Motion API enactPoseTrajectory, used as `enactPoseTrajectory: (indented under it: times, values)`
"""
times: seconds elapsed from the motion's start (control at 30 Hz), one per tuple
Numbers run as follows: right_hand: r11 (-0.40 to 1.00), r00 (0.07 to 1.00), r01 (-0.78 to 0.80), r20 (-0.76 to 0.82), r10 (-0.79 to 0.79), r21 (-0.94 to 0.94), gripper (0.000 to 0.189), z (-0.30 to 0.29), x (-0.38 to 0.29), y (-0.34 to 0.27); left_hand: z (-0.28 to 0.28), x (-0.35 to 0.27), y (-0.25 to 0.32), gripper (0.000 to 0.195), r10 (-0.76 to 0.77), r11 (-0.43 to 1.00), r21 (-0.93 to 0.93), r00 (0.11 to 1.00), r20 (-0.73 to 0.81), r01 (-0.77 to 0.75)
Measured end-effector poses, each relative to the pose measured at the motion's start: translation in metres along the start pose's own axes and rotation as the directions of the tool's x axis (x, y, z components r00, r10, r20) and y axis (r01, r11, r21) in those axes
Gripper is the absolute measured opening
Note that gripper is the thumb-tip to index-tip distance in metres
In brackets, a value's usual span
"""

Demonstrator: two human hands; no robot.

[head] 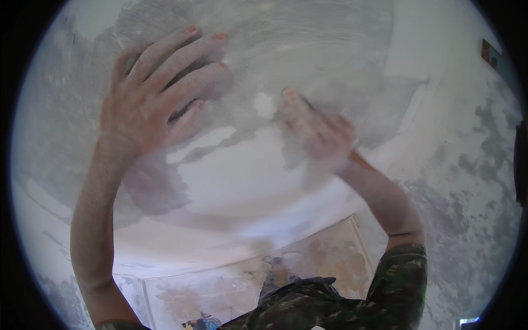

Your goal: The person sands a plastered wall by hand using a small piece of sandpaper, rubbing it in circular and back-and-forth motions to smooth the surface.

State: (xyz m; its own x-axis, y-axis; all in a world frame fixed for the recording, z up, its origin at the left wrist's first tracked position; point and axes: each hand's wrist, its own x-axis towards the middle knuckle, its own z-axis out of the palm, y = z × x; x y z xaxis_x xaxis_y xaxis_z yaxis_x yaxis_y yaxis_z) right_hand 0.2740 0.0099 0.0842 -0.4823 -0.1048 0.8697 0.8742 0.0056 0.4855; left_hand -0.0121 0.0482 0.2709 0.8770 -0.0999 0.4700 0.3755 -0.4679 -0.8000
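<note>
My left hand (144, 90) rests against the plastered wall (247, 173) with its fingers spread, holding nothing that I can see. White dust coats its skin. To the right, my right hand (317, 128) is at the same wall, blurred, its fingers close together and pointing up and left. A thin dark edge shows beside its fingers; whether that is a held sheet or a shadow cannot be told. Around both hands the surface is mottled, with grey patches and a smooth white area below. A small white spot (264, 105) lies just left of my right fingertips.
Below me is a dusty, stained floor (321, 247). Cables and a tool-like item (202, 321) lie on it at the bottom. Another mottled wall (466, 198) stands to the right, with a brown-edged rectangular opening or panel (491, 53) high up. A dark object (522, 165) is at the right rim.
</note>
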Motion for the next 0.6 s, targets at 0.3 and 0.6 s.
enactPoseTrajectory:
  times: [0.3,0.6]
  values:
    - [0.929,0.918,-0.366,0.145,0.370,-0.054,0.035,-0.003,0.017,-0.034,0.012,-0.008,-0.011,0.059,-0.005,1.000,-0.001,1.000,-0.012,0.005]
    - [0.928,0.912,-0.360,0.245,0.329,0.093,0.047,-0.009,0.004,-0.064,-0.011,0.005,-0.007,0.052,-0.030,0.999,0.026,0.998,-0.061,0.031]
